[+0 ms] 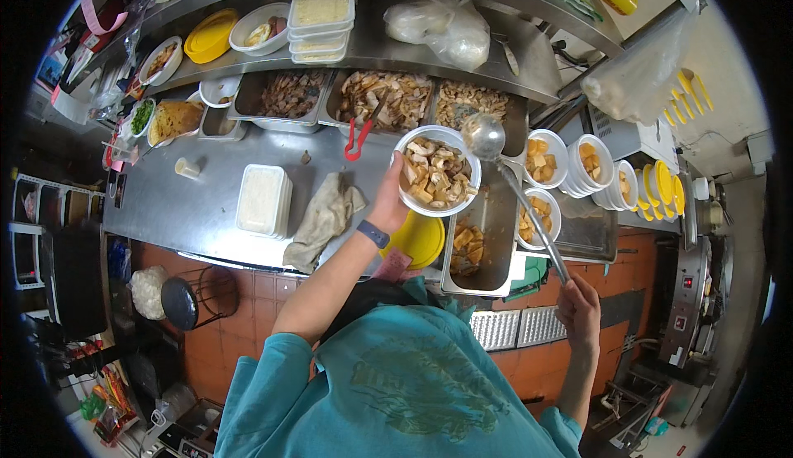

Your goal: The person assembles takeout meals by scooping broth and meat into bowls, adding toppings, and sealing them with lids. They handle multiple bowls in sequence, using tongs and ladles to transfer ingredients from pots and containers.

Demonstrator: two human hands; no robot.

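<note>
My left hand (388,199) grips the side of a white round bowl (477,179), its mouth tilted up toward me. Inside lie pale sliced pieces and tan chunks of food (434,173). My right hand (578,309) is closed round the lower end of a long metal ladle (538,227). The ladle's round head is over the right side of a metal pan of chopped pale food (462,101), just past the bowl. Under the ladle and bowl, a deep metal pan (494,247) holds some tan chunks (467,247) and a little liquid.
Pans of sliced food (388,99) line the counter's back, with red-handled tongs (358,140) on one. Filled white bowls (542,156) and yellow lids (661,185) stand right. A grey cloth (326,214), stacked white containers (263,202) and a yellow lid (417,239) lie left. A shelf (376,49) overhangs.
</note>
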